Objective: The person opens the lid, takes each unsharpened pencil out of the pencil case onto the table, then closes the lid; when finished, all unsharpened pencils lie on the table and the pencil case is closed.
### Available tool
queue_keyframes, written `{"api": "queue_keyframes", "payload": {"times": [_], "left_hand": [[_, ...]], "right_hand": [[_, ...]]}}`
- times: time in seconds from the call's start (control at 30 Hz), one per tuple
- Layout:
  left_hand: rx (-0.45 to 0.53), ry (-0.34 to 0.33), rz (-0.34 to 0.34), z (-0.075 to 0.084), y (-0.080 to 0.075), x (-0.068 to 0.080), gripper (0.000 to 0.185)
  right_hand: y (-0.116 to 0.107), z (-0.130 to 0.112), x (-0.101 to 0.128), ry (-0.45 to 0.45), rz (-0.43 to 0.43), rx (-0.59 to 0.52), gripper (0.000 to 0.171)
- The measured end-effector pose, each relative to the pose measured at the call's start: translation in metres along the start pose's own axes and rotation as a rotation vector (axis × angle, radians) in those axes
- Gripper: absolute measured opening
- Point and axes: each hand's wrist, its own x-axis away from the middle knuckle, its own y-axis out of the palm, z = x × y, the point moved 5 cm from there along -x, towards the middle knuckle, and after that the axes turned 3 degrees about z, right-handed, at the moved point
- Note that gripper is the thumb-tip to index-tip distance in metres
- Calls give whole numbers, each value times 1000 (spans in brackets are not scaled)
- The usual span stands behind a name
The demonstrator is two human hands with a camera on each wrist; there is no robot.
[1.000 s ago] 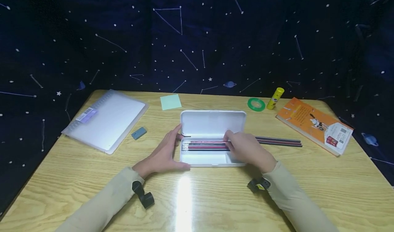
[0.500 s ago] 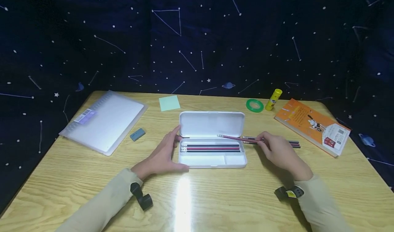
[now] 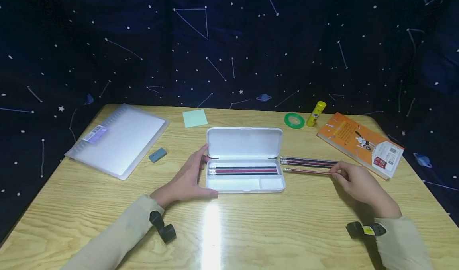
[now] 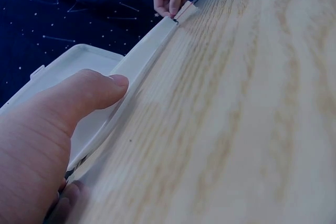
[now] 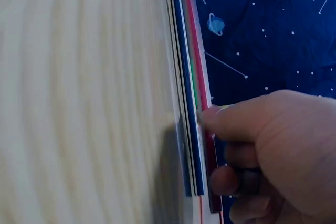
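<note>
Right hand (image 3: 362, 186) pinches a red pencil (image 3: 308, 171) lying on the worktop (image 3: 251, 230), just right of the open pencil case (image 3: 245, 158).

The right wrist view alone shows fingers (image 5: 231, 121) curled on it. Three pencils lie inside the case, which the straight-fingered left hand (image 3: 188, 178) touches.

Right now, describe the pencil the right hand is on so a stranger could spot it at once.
Start at the open white pencil case in the middle of the wooden table. Just to its right lies a row of pencils. The one meant is the reddish pencil nearest the person, slightly apart from the others, with the right hand pinching its far end.
</note>
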Motion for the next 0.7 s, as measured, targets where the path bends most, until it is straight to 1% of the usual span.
{"api": "queue_keyframes", "payload": {"times": [0.17, 0.3, 0.43, 0.5, 0.7], "left_hand": [[-20, 23, -4, 0, -1, 0, 133], [-38, 35, -5, 2, -1, 0, 133], [-39, 27, -7, 2, -1, 0, 133], [-36, 20, -9, 1, -1, -1, 133], [-29, 10, -17, 0, -1, -1, 133]], "right_hand": [[8, 4, -2, 5, -13, -26, 6], [12, 6, -3, 12, 20, -54, 10], [12, 8, -8, 8, 85, -73, 14], [13, 9, -10, 13, 96, -83, 15], [16, 7, -19, 19, 87, -81, 18]]}}
